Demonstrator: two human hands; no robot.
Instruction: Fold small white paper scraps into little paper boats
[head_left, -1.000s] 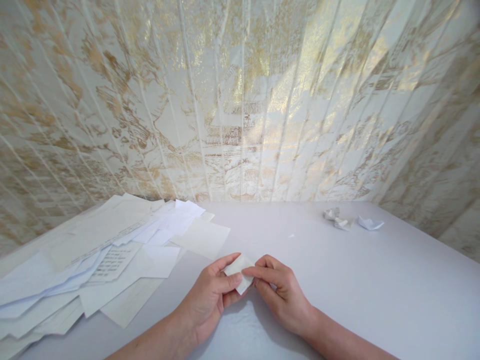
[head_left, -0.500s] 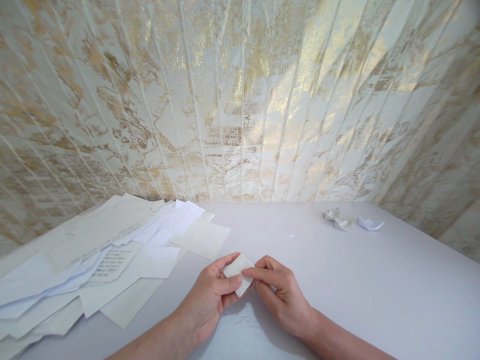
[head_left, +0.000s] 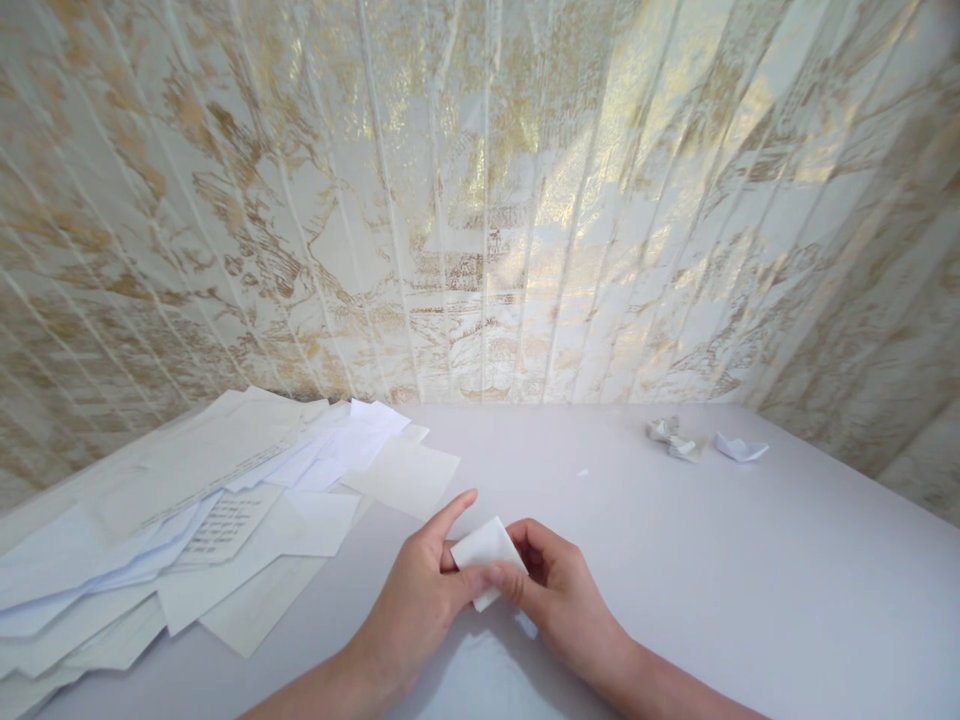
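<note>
A small folded piece of white paper is held between both my hands just above the white table. My left hand grips its left side with the thumb on the paper and the forefinger stretched out past it. My right hand pinches the paper's lower right edge between thumb and curled fingers. The lower part of the paper is hidden behind my fingers.
A loose spread of white paper sheets covers the table's left side. Two folded paper figures lie at the far right near the gold-patterned curtain, which closes off the table's back and right side.
My hands have drawn slightly closer to me and turned the folded paper, so more of its face shows. My left forefinger has lifted off and now points outward.
</note>
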